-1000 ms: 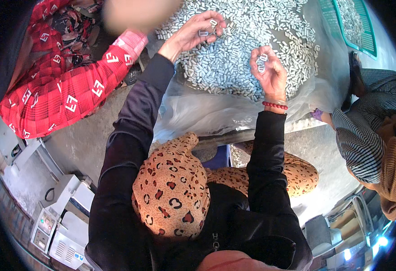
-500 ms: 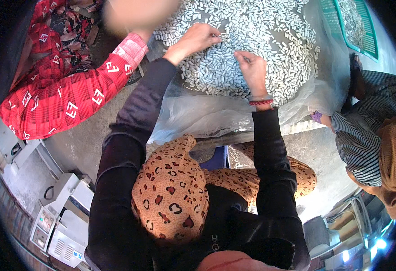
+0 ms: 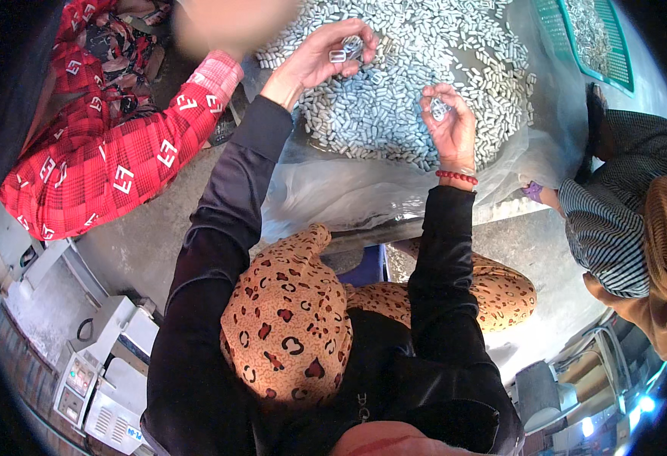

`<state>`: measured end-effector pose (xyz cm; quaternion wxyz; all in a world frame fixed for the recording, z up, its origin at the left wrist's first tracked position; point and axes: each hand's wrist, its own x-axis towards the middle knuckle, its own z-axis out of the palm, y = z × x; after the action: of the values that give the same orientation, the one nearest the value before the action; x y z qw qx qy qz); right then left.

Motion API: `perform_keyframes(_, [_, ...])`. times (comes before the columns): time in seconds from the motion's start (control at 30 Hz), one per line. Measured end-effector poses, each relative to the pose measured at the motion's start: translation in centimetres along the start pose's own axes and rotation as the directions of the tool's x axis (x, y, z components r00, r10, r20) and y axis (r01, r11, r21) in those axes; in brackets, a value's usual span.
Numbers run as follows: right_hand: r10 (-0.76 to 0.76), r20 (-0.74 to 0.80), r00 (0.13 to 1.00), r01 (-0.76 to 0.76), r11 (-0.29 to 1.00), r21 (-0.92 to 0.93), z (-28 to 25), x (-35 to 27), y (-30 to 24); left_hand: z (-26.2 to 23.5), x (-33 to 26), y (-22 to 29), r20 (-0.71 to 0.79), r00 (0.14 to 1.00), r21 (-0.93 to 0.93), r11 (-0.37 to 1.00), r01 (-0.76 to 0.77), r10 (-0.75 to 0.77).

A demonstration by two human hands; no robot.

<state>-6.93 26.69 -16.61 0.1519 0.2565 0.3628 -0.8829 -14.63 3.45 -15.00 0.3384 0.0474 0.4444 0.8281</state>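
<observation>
A thick spread of small silver metal pieces (image 3: 379, 114) covers the table in front of me. My left hand (image 3: 320, 58) is over the left part of the spread, its fingers curled around several shiny metal pieces (image 3: 339, 56); one shows a rectangular loop outline. To the right, my right hand (image 3: 453, 128) is turned palm up above the pieces. Its fingers are bent around a small cluster of loop-like metal pieces (image 3: 439, 110). The exact kind of these pieces is too small to make out.
Clear plastic sheeting (image 3: 348, 186) drapes over the table's near edge. A green basket (image 3: 621, 68) holding metal pieces stands at the far right. Another person's red plaid sleeve (image 3: 120, 163) reaches in from the left; someone in stripes (image 3: 603, 235) sits at right.
Both hands have turned, so pieces inside their curled fingers now show. My left hand has shifted slightly farther away, and my right hand has moved right and slightly nearer.
</observation>
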Motion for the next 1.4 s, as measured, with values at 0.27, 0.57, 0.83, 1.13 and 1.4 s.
perform_keyframes(0.27, [-0.359,0.295,0.885,0.146,-0.387,-0.91,0.3,5.3,3.7,-2.3,2.3,-9.0,-0.03,0.952,0.998,-0.041,0.044,0.304])
perform_keyframes(0.57, [-0.028,0.044,0.999,0.037,0.973,-0.228,0.4,0.8,0.0,0.2,3.3,-2.7,-0.166,0.986,0.218,0.975,0.037,0.0])
perform_keyframes(0.83, [0.026,0.276,0.961,-0.148,0.891,0.43,-2.2,1.0,-1.3,-2.3,6.9,-5.8,0.07,0.962,0.957,0.254,-0.139,0.263])
perform_keyframes(1.13, [0.017,-0.007,1.0,-0.015,0.965,0.262,4.6,3.4,1.5,8.3,3.7,4.4,0.336,0.936,0.93,0.117,-0.348,0.109])
perform_keyframes(1.4, [0.114,0.179,0.977,-0.211,0.606,0.767,4.3,4.4,-9.7,-3.4,0.8,-1.9,-0.291,0.955,0.894,-0.371,0.253,-0.051])
